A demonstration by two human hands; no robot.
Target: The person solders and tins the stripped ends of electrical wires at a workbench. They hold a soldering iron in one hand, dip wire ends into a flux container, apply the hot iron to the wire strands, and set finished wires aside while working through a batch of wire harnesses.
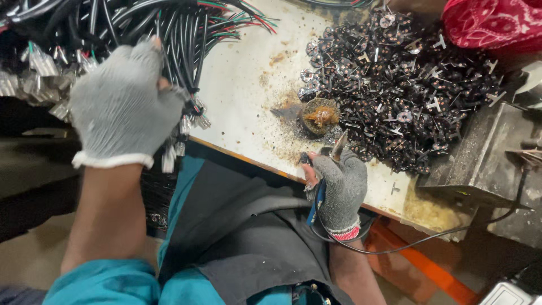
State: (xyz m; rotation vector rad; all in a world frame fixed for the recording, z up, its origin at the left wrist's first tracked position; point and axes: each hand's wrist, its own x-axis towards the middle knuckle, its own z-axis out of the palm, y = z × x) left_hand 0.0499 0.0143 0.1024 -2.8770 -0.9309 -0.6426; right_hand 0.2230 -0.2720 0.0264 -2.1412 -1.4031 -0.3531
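Note:
My left hand [121, 107], in a grey fingerless glove, reaches into a thick bundle of black cables [141, 28] with metal terminals [189, 121] hanging at their ends. My right hand [339, 183], also gloved, grips a soldering iron [333, 152] by its blue handle, the tip pointing up toward a small round tin of brown flux [320, 116] on the stained white bench [243, 96]. The iron's black cord [429, 237] trails off to the right.
A large heap of small dark round parts with metal pins [401, 85] covers the bench's right side. A red patterned cloth [491, 22] lies at the top right. A grey metal block [485, 152] stands at the right edge. My lap, in teal and grey clothing [237, 243], is below.

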